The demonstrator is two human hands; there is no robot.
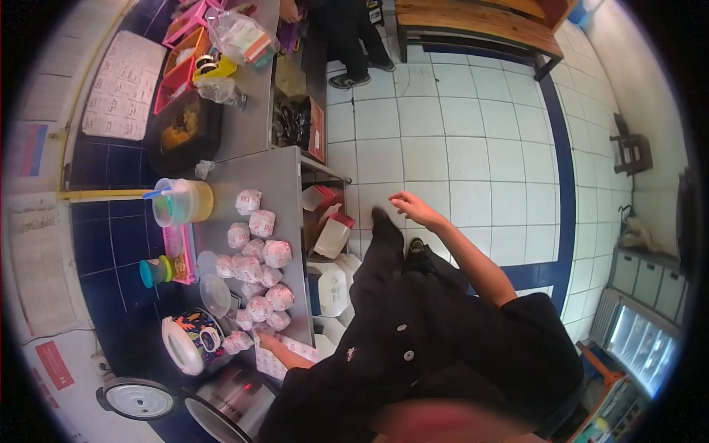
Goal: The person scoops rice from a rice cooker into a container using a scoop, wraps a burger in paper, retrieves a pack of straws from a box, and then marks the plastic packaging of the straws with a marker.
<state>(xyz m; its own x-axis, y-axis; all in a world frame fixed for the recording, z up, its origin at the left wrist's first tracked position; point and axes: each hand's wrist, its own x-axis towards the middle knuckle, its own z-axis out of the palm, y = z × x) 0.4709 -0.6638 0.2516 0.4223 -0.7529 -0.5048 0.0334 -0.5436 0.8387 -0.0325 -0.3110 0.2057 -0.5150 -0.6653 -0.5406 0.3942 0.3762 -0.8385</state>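
My left hand (268, 342) is at the near end of the steel counter (288, 191), over printed wrapping paper (282, 354). Its fingertips are partly hidden, so a grip on the paper cannot be made out. Just beyond it lie several round bundles (247, 269) wrapped in white paper with red print. My right hand (415, 209) hangs over the tiled floor, holding nothing, fingers loosely apart. A clear plastic bowl (215, 295) stands beside the bundles. Behind my left hand are a patterned rice cooker (194, 340) and a large steel cooker (235, 396) with its lid raised.
A plastic tub of yellowish liquid (185, 202) stands by the wall, near a black container with orange food (185, 130). A yellow tape dispenser (216, 67) sits farther along. Cartons (334, 232) fill the shelf below. Another person's legs (349, 41) and a wooden bench (476, 22) are ahead.
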